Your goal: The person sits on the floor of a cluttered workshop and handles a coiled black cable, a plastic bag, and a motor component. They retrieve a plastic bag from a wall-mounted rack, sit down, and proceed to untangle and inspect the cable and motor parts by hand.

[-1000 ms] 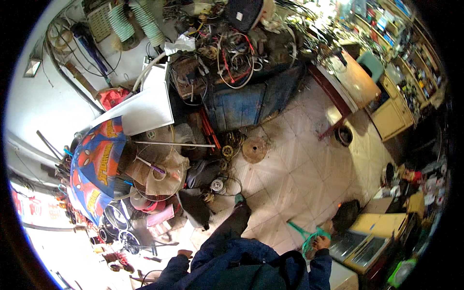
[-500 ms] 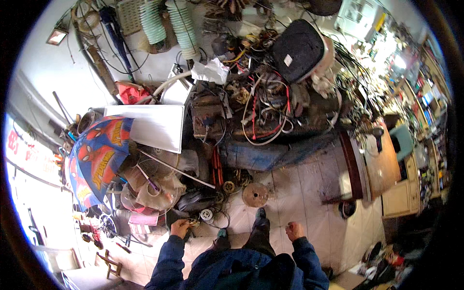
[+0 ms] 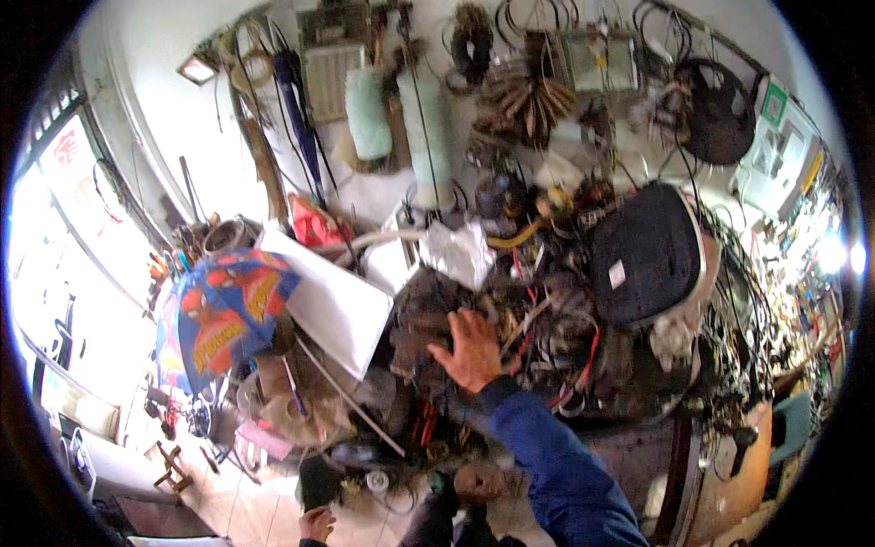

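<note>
My right hand [image 3: 474, 353] reaches over the cluttered workbench, fingers spread, with nothing visible in it. Just beneath and beside it lie dark, greasy metal parts [image 3: 424, 314]; whether the fingertips touch them I cannot tell. A crumpled silvery sheet [image 3: 458, 255] is beyond the hand, and tangled red and white cables [image 3: 583, 365] lie to its right. Low in the picture, my left hand [image 3: 316, 524] has curled fingers; what they hold, if anything, is too small to make out. A dark rounded object [image 3: 319, 483] is nearest to it, alongside a white spool [image 3: 376, 481].
A black padded seat [image 3: 643, 260] stands on the bench at right. On the left are a white panel [image 3: 333, 305], a colourful umbrella [image 3: 223, 314] and a wire-framed fan [image 3: 296, 401]. Pale green coiled tubing [image 3: 424, 128] hangs on the wall. A round brown disc [image 3: 478, 483] lies on the floor.
My right hand has risen from beside my body, stretched forward over the bench, and opened. My left hand now appears lower in the picture. The view has tilted up, showing more wall.
</note>
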{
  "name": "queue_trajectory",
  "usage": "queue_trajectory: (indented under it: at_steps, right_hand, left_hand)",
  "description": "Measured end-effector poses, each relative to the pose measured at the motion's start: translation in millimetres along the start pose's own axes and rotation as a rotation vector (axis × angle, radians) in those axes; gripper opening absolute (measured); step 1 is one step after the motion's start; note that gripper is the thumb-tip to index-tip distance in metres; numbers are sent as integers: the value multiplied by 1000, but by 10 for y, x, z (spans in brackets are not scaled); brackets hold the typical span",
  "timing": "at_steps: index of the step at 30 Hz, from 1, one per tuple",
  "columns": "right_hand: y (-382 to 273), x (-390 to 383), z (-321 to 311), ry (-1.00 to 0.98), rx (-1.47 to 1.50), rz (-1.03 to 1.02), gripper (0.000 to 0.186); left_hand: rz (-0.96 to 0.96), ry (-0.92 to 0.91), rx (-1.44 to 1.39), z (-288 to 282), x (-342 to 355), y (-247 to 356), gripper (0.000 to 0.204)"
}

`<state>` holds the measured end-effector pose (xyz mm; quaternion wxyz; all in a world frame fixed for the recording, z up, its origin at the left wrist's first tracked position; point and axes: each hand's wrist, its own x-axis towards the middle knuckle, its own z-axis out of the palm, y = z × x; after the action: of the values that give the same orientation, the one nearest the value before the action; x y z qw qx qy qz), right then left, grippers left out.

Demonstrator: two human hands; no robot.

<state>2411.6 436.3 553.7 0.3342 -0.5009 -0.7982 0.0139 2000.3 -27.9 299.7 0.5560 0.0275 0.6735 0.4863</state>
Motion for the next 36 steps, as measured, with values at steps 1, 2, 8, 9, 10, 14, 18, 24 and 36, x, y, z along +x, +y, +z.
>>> queue_trajectory:
  at_steps: [1,2,8,9,10,14,18,24,36]
  right_hand:
    - [6,183,154,-7,-5,-14,68]
    - [57,326,276,-7,-21,-21,72]
    - [53,465,731,-100,-31,92,79]
    - [-7,525,715,-81,-6,94,79]
    - [24,525,682,-64,-10,118,79]
    - [-16,524,766,-91,18,145,74]
    - [-229,715,644,82,-67,89,57]
    - [-104,711,678,-4,-28,191,72]
    - [-26,641,899,68,12,209,69]
  left_hand:
    - [176,-38,73,229,88,127,28]
    - [355,-83,147,581,124,383,28]
    - [620,-79,431,2215,597,2328,32]
    - [777,-192,284,2324,891,2545,27]
    - [836,-42,795,2697,897,3100,19]
    - [908,-165,503,3942,1164,4529,19]
    - [1170,-268,412,4841,1653,5648,16]
    - [1408,-396,351,6165,1594,6785,18]
    - [1645,229,535,7539,1379,8773,24]
